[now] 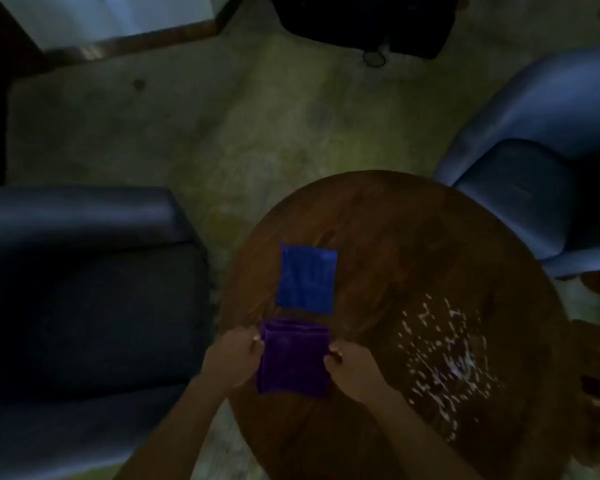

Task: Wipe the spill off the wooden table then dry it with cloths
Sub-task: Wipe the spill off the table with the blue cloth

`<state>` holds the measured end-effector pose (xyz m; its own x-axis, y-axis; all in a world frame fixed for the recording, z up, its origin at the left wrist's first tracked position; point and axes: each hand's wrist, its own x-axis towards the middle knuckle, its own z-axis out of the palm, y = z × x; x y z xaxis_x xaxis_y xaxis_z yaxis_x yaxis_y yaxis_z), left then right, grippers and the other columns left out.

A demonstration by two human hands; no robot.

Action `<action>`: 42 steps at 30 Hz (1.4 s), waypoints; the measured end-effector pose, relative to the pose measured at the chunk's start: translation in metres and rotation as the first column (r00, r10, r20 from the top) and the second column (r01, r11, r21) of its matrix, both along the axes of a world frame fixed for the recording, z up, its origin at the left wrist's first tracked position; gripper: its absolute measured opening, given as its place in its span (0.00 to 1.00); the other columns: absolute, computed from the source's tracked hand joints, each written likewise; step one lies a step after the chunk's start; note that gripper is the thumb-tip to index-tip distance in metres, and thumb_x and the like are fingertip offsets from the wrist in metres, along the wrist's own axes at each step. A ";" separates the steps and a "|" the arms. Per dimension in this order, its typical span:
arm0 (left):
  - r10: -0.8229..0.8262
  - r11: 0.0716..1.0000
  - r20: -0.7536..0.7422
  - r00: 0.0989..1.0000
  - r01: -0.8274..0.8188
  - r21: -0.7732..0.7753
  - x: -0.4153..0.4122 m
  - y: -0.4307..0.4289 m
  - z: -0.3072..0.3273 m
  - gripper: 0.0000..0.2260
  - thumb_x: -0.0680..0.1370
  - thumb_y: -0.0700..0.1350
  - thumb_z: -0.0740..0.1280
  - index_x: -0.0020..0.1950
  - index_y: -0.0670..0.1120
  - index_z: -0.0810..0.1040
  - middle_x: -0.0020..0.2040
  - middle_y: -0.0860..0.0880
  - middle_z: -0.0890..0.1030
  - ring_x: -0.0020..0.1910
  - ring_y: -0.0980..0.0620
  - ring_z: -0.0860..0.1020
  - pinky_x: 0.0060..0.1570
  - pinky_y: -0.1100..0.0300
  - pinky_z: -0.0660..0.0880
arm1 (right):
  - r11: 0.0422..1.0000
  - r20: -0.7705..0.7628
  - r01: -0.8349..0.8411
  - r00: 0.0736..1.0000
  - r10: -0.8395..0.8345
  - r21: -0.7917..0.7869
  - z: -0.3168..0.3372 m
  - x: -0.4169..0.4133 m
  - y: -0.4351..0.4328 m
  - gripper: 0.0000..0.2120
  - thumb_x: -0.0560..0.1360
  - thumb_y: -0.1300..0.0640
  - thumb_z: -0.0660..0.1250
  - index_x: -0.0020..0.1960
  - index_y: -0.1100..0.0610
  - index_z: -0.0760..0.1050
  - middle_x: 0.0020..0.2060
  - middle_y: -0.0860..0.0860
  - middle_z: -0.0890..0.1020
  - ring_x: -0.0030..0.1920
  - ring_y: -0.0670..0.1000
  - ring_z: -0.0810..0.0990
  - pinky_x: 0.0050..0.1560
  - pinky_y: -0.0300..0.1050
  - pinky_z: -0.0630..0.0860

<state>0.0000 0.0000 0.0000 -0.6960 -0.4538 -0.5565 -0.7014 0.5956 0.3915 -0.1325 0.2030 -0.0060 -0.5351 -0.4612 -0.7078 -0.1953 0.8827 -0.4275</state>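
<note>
Spill [444, 362] sitting untouched on right of worktop [388, 216]. Pinching purple cloth [293, 358] by both side edges, left hand [232, 355] and right hand [350, 367] grip clamped on it, likely readying to wipe. Keeping blue cloth [305, 277] dry on far side, probably for drying.

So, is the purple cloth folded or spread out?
Folded: the purple cloth is a compact square with stacked layers along its far edge, held by both hands.

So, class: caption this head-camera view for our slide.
Both hands, left and right, grip a purple cloth beside a blue cloth; spill unwiped.
</note>
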 end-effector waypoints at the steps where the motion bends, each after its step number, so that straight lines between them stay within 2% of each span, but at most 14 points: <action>1: -0.021 0.999 -0.031 0.999 0.020 -0.030 -0.008 -0.012 -0.012 0.12 0.81 0.49 0.59 0.54 0.45 0.79 0.54 0.46 0.81 0.52 0.47 0.79 0.50 0.54 0.74 | 1.000 -0.042 0.018 0.999 -0.019 -0.023 -0.013 -0.007 -0.016 0.19 0.85 0.49 0.61 0.73 0.53 0.71 0.68 0.51 0.77 0.68 0.50 0.76 0.69 0.45 0.72; 3: -0.068 0.995 -0.069 0.995 0.063 -0.071 -0.025 -0.031 -0.035 0.12 0.81 0.49 0.59 0.59 0.47 0.78 0.58 0.46 0.80 0.56 0.46 0.79 0.51 0.53 0.73 | 0.997 -0.132 0.032 0.990 -0.041 -0.068 -0.034 -0.021 -0.047 0.22 0.85 0.49 0.61 0.77 0.52 0.66 0.73 0.52 0.71 0.73 0.51 0.71 0.72 0.47 0.69; 6: -0.132 0.987 -0.092 0.987 0.122 -0.108 -0.042 -0.049 -0.064 0.16 0.81 0.48 0.60 0.67 0.47 0.75 0.68 0.46 0.75 0.63 0.42 0.76 0.57 0.49 0.73 | 0.997 -0.321 -0.044 0.947 0.021 -0.067 -0.067 -0.038 -0.089 0.27 0.86 0.47 0.59 0.82 0.53 0.58 0.81 0.57 0.59 0.81 0.57 0.59 0.77 0.52 0.62; 10: -0.259 0.944 -0.043 0.965 0.244 -0.220 -0.053 -0.062 -0.100 0.23 0.81 0.51 0.60 0.77 0.49 0.66 0.80 0.43 0.62 0.78 0.39 0.61 0.70 0.41 0.68 | 0.981 -0.540 -0.180 0.834 0.114 -0.070 -0.115 -0.050 -0.120 0.30 0.85 0.43 0.57 0.82 0.57 0.59 0.81 0.62 0.59 0.81 0.64 0.59 0.78 0.60 0.60; 13: -0.273 0.926 -0.062 0.960 0.245 -0.287 -0.058 -0.060 -0.113 0.26 0.81 0.52 0.61 0.79 0.50 0.64 0.81 0.43 0.58 0.80 0.39 0.56 0.73 0.41 0.62 | 0.967 -0.563 -0.253 0.802 0.200 -0.017 -0.135 -0.053 -0.128 0.33 0.86 0.40 0.50 0.84 0.56 0.50 0.83 0.60 0.53 0.83 0.61 0.52 0.81 0.60 0.51; 17: -0.248 0.915 -0.090 0.965 0.203 -0.349 -0.057 -0.052 -0.126 0.26 0.81 0.57 0.53 0.78 0.50 0.64 0.81 0.42 0.59 0.80 0.39 0.55 0.75 0.39 0.59 | 0.949 -0.543 -0.315 0.797 0.265 0.001 -0.141 -0.058 -0.120 0.34 0.86 0.36 0.43 0.85 0.53 0.42 0.83 0.57 0.43 0.83 0.57 0.41 0.82 0.56 0.40; 23: -0.168 0.924 -0.090 0.982 0.125 -0.363 -0.068 -0.039 -0.129 0.26 0.80 0.57 0.53 0.76 0.49 0.67 0.80 0.40 0.61 0.79 0.38 0.57 0.73 0.36 0.58 | 0.943 -0.529 -0.329 0.809 0.258 -0.043 -0.140 -0.071 -0.102 0.33 0.86 0.37 0.43 0.85 0.51 0.40 0.83 0.55 0.38 0.83 0.55 0.37 0.81 0.54 0.35; 26: -0.172 0.938 -0.090 0.981 0.136 -0.318 -0.083 -0.033 -0.127 0.25 0.81 0.55 0.55 0.77 0.49 0.65 0.81 0.42 0.58 0.80 0.40 0.53 0.75 0.35 0.54 | 0.962 -0.514 -0.274 0.827 0.228 -0.014 -0.138 -0.096 -0.071 0.33 0.86 0.36 0.42 0.84 0.50 0.37 0.83 0.54 0.36 0.82 0.55 0.34 0.82 0.55 0.34; 28: -0.236 0.935 -0.099 0.967 0.198 -0.295 -0.097 -0.023 -0.125 0.27 0.81 0.58 0.53 0.78 0.51 0.63 0.81 0.42 0.56 0.81 0.41 0.51 0.76 0.37 0.51 | 0.973 -0.500 -0.231 0.841 0.208 0.016 -0.136 -0.118 -0.039 0.33 0.85 0.36 0.40 0.84 0.49 0.35 0.82 0.53 0.34 0.82 0.54 0.32 0.82 0.55 0.34; 32: -0.363 0.899 -0.124 0.924 0.312 -0.307 -0.139 0.015 -0.126 0.28 0.80 0.61 0.51 0.79 0.52 0.60 0.81 0.42 0.57 0.81 0.40 0.52 0.75 0.37 0.52 | 0.988 -0.508 -0.141 0.848 0.150 0.056 -0.134 -0.162 0.036 0.34 0.84 0.34 0.40 0.84 0.47 0.36 0.83 0.52 0.34 0.82 0.54 0.32 0.82 0.55 0.35; 36: -0.432 0.865 -0.123 0.894 0.372 -0.337 -0.184 0.070 -0.126 0.27 0.82 0.60 0.52 0.80 0.53 0.56 0.82 0.42 0.55 0.81 0.40 0.49 0.76 0.36 0.51 | 0.996 -0.519 -0.055 0.850 0.085 0.073 -0.133 -0.202 0.105 0.38 0.79 0.30 0.32 0.84 0.47 0.39 0.83 0.52 0.36 0.82 0.53 0.34 0.83 0.56 0.37; 38: -0.452 0.851 -0.101 0.886 0.395 -0.347 -0.201 0.096 -0.130 0.29 0.81 0.62 0.51 0.81 0.54 0.54 0.82 0.43 0.53 0.81 0.40 0.49 0.76 0.35 0.49 | 0.996 -0.518 0.003 0.854 0.041 0.084 -0.136 -0.224 0.140 0.37 0.79 0.30 0.34 0.84 0.46 0.38 0.83 0.51 0.35 0.81 0.52 0.32 0.82 0.55 0.35; 42: -0.423 0.841 -0.056 0.905 0.369 -0.395 -0.212 0.122 -0.147 0.29 0.81 0.65 0.42 0.81 0.58 0.44 0.83 0.44 0.46 0.81 0.41 0.42 0.75 0.32 0.43 | 0.973 -0.528 0.197 0.842 -0.106 0.119 -0.140 -0.255 0.217 0.35 0.83 0.33 0.42 0.84 0.45 0.37 0.83 0.51 0.34 0.82 0.53 0.33 0.81 0.55 0.33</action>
<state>-0.2122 0.1217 -0.1470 -0.9160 -0.2753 -0.2919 -0.3311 0.9295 0.1625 -0.3878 0.4198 -0.1461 -0.8966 -0.2480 -0.3670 -0.2055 0.9669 -0.1512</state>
